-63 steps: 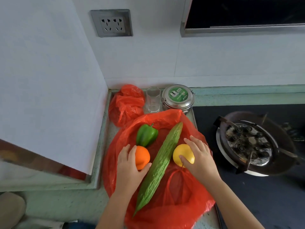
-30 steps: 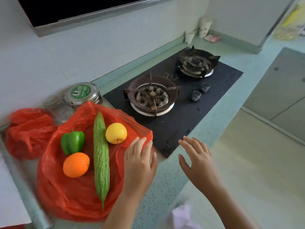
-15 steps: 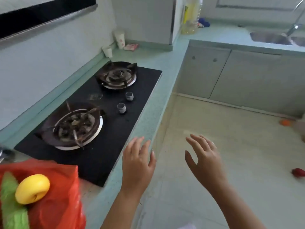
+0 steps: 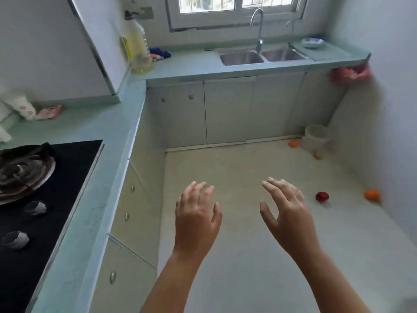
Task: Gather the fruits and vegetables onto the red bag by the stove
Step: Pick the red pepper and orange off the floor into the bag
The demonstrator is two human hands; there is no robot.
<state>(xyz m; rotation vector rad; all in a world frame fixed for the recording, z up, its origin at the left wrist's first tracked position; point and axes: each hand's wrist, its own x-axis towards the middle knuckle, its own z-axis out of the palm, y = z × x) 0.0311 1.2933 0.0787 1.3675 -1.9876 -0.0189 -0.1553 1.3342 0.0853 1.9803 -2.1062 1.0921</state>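
Left hand (image 4: 197, 213): spread, empty, held over the floor (image 4: 237, 222). Right hand (image 4: 286, 213): likewise, fingers apart. Step judged: fetching. Remaining produce on floor: red fruit (image 4: 322, 196) nearest; orange fruit (image 4: 372, 195); second orange (image 4: 293, 143); pale item (image 4: 318, 155). Red bag out of view. Next: stoop, grasp.

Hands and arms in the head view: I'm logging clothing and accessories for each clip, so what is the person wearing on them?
Nothing is worn. The left hand and right hand are bare, with no gloves, and no rings show on the fingers. Both forearms are bare down to the bottom edge of the picture: no sleeves, watch, bracelet or markings in sight. The fingernails look short and unpainted, though the picture is a little blurred.
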